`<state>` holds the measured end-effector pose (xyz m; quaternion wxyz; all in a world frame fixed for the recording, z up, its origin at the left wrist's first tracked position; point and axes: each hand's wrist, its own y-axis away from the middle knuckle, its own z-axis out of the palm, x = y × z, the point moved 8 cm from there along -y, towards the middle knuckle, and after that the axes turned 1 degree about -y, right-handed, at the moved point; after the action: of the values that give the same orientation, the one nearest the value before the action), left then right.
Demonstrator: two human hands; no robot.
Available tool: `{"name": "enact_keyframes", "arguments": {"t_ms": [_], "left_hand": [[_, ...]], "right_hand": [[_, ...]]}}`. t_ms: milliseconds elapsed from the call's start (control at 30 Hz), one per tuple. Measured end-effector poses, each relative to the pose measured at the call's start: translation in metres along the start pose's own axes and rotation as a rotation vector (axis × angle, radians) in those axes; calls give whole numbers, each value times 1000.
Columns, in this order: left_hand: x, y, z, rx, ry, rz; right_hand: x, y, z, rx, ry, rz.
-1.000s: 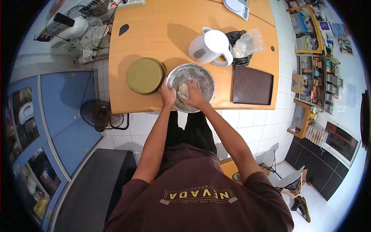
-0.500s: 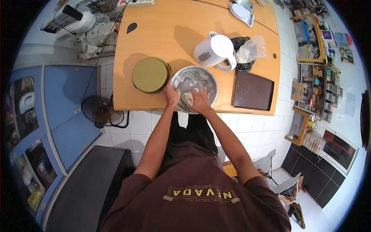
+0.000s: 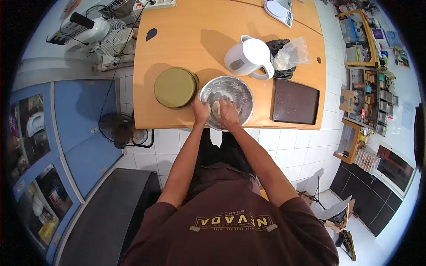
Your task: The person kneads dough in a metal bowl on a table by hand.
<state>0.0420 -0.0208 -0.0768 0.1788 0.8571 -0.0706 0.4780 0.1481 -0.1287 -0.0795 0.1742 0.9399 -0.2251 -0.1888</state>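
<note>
A metal mixing bowl point(image 3: 246, 95) with flour-streaked inner walls stands at the table's front edge. Inside it lies a pale lump of dough point(image 3: 216, 108), partly covered by my fingers. My left hand point(image 3: 201, 111) grips the bowl's rim on the left side, its fingers closed on it. Down in the bowl, my right hand point(image 3: 229, 113) has its fingers bent over the dough and presses against its right side. Flour or dough residue whitens the fingertips.
Left of the bowl sits a round gold-green lidded tin point(image 3: 175, 88). Behind it stand a white electric kettle point(image 3: 248, 57) and a clear plastic bag point(image 3: 290, 55) on black plastic. A dark baking tray point(image 3: 296, 102) lies to the right, a white kitchen scale point(image 3: 278, 13) farther back.
My right hand's fingers have curled further over the dough, which looks rounder and sits slightly farther from me. My left hand stays on the rim. The whole view has shifted slightly.
</note>
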Motion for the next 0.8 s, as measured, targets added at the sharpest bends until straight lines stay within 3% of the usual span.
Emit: {"name": "enact_keyframes", "arguments": {"t_ms": [100, 233, 267, 367, 500, 633, 800], "left_hand": [[-13, -3, 3, -25, 16, 21], [4, -4, -1, -49, 3, -28], [3, -4, -1, -51, 10, -26], [-4, -6, 1, -30, -30, -24], [-13, -9, 3, 0, -85, -39], [-18, -14, 6, 17, -56, -14], [4, -14, -9, -14, -35, 10]], "right_hand": [[14, -8, -8, 140, -172, 215], [57, -20, 24, 538, -576, 251], [66, -19, 36, 546, -686, 327], [31, 21, -19, 605, -811, 344], [7, 38, -38, 490, -609, 152], [1, 44, -59, 477, -686, 89], [31, 46, -46, 642, -1110, 339]]}}
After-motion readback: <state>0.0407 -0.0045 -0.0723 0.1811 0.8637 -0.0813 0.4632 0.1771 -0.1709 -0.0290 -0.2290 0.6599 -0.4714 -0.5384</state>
